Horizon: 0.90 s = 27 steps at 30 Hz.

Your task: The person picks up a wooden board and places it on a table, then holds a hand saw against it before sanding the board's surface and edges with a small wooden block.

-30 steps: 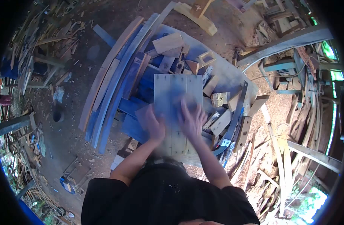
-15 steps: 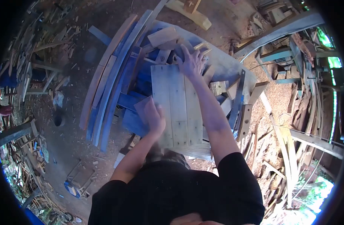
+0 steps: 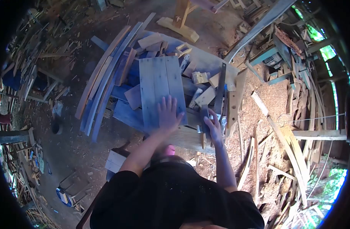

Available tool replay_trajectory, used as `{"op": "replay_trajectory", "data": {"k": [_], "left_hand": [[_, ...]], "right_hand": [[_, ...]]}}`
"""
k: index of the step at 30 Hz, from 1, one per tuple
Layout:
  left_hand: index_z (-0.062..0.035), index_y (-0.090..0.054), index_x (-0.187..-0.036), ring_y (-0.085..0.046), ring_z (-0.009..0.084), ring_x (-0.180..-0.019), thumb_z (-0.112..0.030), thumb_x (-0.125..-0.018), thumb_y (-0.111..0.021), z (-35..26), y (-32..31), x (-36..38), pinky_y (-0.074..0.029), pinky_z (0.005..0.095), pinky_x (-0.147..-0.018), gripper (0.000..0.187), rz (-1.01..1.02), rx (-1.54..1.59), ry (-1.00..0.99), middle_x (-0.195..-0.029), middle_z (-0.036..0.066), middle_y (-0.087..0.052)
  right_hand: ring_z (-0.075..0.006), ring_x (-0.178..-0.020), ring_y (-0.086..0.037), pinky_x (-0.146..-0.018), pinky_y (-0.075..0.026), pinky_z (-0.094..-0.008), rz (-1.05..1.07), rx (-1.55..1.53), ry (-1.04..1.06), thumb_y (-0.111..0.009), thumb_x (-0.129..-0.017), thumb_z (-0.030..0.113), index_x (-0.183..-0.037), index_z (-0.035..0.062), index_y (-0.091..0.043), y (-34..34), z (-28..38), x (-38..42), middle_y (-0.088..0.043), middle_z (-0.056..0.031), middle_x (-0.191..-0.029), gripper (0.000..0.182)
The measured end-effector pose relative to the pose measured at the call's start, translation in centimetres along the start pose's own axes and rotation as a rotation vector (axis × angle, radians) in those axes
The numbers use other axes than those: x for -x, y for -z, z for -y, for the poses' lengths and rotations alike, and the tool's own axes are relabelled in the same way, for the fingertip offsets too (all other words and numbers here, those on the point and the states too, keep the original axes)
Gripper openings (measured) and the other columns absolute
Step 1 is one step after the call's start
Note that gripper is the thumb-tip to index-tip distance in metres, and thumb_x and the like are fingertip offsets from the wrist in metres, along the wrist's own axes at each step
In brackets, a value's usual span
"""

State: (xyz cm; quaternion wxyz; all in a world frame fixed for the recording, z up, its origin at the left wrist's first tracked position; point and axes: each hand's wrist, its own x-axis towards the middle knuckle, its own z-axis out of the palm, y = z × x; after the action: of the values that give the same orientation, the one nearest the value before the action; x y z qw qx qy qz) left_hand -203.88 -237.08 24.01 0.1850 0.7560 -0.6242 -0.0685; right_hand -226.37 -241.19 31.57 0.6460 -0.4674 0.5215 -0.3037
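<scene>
A flat panel of joined boards (image 3: 159,76) lies on the cluttered workbench (image 3: 217,57). My left hand (image 3: 170,114) rests on the panel's near part, its fingers spread. To the right of the panel, my right hand (image 3: 214,128) has its fingers round a dark, narrow block (image 3: 205,118), whose exact kind I cannot make out. A handsaw (image 3: 221,84) lies just beyond that hand. Left of the panel is a small square board (image 3: 133,97).
Long curved planks (image 3: 106,76) lie along the bench's left side. Offcuts (image 3: 205,96) are heaped right of the panel. A holed wooden piece (image 3: 233,108) lies at the right edge. Wood shavings (image 3: 274,95) cover the ground beyond.
My right hand has come back from the panel's far edge and now holds the dark block. My left hand has moved from the panel's left side onto its top. The view has shifted.
</scene>
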Motion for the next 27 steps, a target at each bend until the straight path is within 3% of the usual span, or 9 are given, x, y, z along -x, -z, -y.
{"op": "replay_trajectory", "data": {"k": [4,7,8,12,16,18,27], "left_hand": [[-0.0031,-0.029,-0.154,-0.016,0.0411,-0.15,-0.048,-0.093,-0.057,-2.6,-1.2,4.3,-0.014,0.0582,-0.119,0.081,0.025,0.048,-0.223,-0.161,0.021,-0.022],[-0.0039,-0.028,-0.155,-0.018,0.0388,-0.15,-0.042,-0.09,-0.062,-1.9,-1.8,6.0,-0.016,0.0564,-0.119,0.082,0.003,0.114,-0.284,-0.162,0.018,-0.023],[-0.0039,-0.028,-0.155,-0.018,0.0388,-0.15,-0.042,-0.09,-0.062,-1.3,-1.9,6.4,-0.016,0.0564,-0.119,0.082,-0.013,0.108,-0.282,-0.162,0.018,-0.023],[-0.0053,-0.024,-0.156,-0.02,0.0333,-0.151,-0.03,-0.089,-0.066,0.9,-0.8,8.0,-0.017,0.0541,-0.119,0.083,0.064,0.051,-0.341,-0.163,0.016,-0.021],[-0.0058,-0.023,-0.156,-0.019,0.0323,-0.151,-0.026,-0.085,-0.071,1.7,0.1,8.8,-0.018,0.0557,-0.118,0.088,0.133,0.024,-0.364,-0.164,0.014,-0.019],[-0.0059,-0.023,-0.156,-0.019,0.0327,-0.151,-0.026,-0.085,-0.071,1.7,0.3,9.2,-0.019,0.0562,-0.118,0.089,0.142,-0.007,-0.357,-0.164,0.014,-0.019],[-0.0088,-0.027,-0.156,-0.021,0.0332,-0.15,-0.026,-0.086,-0.069,1.8,1.7,11.1,-0.021,0.0556,-0.117,0.083,0.161,-0.058,-0.387,-0.163,0.012,-0.022]], "right_hand": [[-0.0098,-0.089,-0.057,-0.072,-0.046,-0.0234,-0.057,-0.183,0.021,-0.065,-0.096,0.023,-0.145,0.0101,-0.045,3.3,-2.4,5.2,-0.061,-0.0058,-0.108,0.054],[-0.0102,-0.097,-0.056,-0.08,-0.048,-0.0254,-0.069,-0.202,0.025,-0.061,-0.096,0.026,-0.144,0.0105,-0.045,4.9,-3.9,7.3,-0.058,-0.0033,-0.117,0.054],[-0.0118,-0.104,-0.055,-0.088,-0.046,-0.0256,-0.049,-0.234,0.023,-0.061,-0.097,0.023,-0.144,0.0075,-0.044,5.3,-4.1,7.8,-0.057,-0.0056,-0.124,0.052],[-0.0125,-0.107,-0.057,-0.091,-0.047,-0.0264,-0.014,-0.36,0.004,-0.058,-0.098,0.023,-0.145,0.0078,-0.042,6.3,-5.7,8.5,-0.057,-0.0053,-0.123,0.052],[-0.0129,-0.106,-0.057,-0.091,-0.048,-0.0271,0.013,-0.429,-0.005,-0.057,-0.098,0.024,-0.144,0.0086,-0.043,6.4,-6.7,8.1,-0.058,-0.0051,-0.12,0.05],[-0.0149,-0.096,-0.062,-0.081,-0.053,-0.0295,0.009,-0.399,-0.008,-0.058,-0.097,0.031,-0.138,0.012,-0.045,6.3,-7.1,7.9,-0.06,-0.0053,-0.113,0.047],[-0.0148,-0.096,-0.063,-0.082,-0.054,-0.0306,0.041,-0.477,-0.101,-0.06,-0.096,0.034,-0.132,0.0128,-0.048,4.2,-7.9,6.9,-0.06,-0.0041,-0.11,0.044]]}}
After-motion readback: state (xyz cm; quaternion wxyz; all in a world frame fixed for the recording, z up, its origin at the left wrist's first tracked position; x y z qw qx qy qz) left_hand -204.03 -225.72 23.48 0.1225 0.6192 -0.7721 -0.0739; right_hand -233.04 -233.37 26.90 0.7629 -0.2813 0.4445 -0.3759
